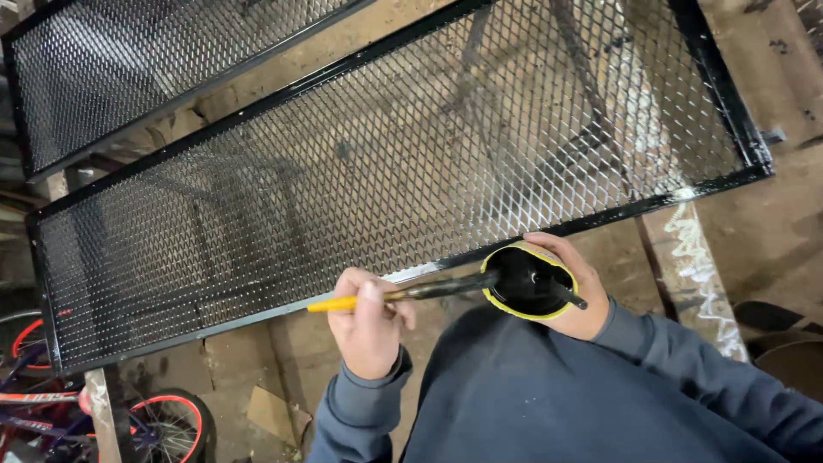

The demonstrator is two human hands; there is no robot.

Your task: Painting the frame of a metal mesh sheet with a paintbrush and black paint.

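- Head view looks down on both hands, held close together just below the near rail of a mesh panel
- left hand (369,326): fingers curled closed around a yellow-handled paintbrush (403,293); the handle tip pokes out to the left of the fist; the darkened shaft runs right, with its head dipped into a cup
- right hand (573,290): fingers wrapped around a small round cup with a yellow rim and black paint inside (525,281); the cup tilts toward the camera, so its glossy black inside shows; a thin dark stick juts from its right edge
- both wrists sit in dark blue sweatshirt sleeves (686,360); the body of the sweatshirt fills the lower middle
- just above the hands, a long rectangular black steel frame filled with expanded diamond mesh (386,171) lies slanted across the picture; its near rail looks wet and shiny by the cup
- a second similar black mesh frame (129,60) lies beyond it, top left, apart from the first
- a paint-streaked wooden beam (694,274) passes under the frame's right end
- a bicycle with red-rimmed wheels (163,411) stands on the dirty floor, bottom left
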